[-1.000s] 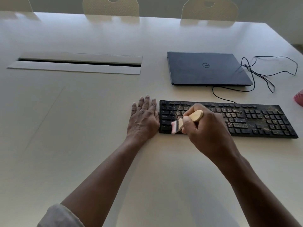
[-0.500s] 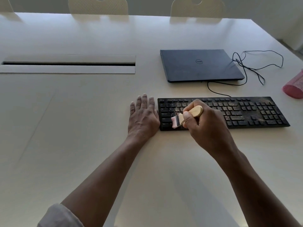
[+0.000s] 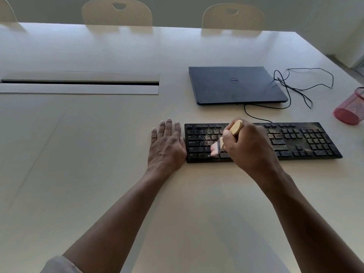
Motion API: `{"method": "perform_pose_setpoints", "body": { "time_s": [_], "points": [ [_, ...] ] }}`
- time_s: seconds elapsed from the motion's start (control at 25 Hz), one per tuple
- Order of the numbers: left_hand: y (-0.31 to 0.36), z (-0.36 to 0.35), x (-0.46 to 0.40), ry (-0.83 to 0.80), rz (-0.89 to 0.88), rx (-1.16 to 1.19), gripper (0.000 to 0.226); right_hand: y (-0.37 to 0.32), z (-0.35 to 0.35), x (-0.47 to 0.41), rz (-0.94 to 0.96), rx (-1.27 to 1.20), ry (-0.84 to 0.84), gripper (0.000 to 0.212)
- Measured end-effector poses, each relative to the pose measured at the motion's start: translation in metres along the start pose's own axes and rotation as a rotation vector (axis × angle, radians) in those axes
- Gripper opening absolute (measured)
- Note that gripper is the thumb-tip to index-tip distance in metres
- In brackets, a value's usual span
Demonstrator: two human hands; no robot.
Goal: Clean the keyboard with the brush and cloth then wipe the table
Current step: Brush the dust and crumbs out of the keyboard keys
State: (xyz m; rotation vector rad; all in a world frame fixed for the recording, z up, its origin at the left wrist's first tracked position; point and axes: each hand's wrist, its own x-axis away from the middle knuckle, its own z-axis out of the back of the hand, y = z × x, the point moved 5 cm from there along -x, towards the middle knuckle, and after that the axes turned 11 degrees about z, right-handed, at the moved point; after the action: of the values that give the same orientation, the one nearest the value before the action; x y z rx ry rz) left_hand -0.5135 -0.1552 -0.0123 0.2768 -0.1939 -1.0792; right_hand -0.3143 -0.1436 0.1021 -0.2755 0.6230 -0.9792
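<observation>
A black keyboard (image 3: 299, 140) speckled with dust lies on the white table (image 3: 98, 154), right of centre. My right hand (image 3: 250, 146) grips a small wooden-handled brush (image 3: 234, 131), whose pale pink bristles touch the keys near the keyboard's lower left. My left hand (image 3: 166, 146) lies flat on the table with straight fingers, its thumb side against the keyboard's left end. No cloth is in view.
A shut dark laptop (image 3: 234, 85) lies behind the keyboard, with a thin black cable (image 3: 307, 85) looped to its right. A pink mesh cup (image 3: 350, 109) lies on its side at the right edge. A cable slot (image 3: 78, 83) runs across the table's left. Chairs (image 3: 117, 12) stand beyond.
The brush has swept a little toward the keyboard's near edge, its handle now more upright. My left hand has stayed put. The view has shifted, showing more of the pink cup.
</observation>
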Motion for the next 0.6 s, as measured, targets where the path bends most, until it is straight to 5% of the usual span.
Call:
{"method": "perform_pose_setpoints", "body": {
  "time_s": [0.6],
  "points": [
    [0.000,0.000,0.000,-0.005,0.010,-0.001,0.058,-0.013,-0.016,-0.031,0.076,-0.116,0.015,0.010]
  ]
}}
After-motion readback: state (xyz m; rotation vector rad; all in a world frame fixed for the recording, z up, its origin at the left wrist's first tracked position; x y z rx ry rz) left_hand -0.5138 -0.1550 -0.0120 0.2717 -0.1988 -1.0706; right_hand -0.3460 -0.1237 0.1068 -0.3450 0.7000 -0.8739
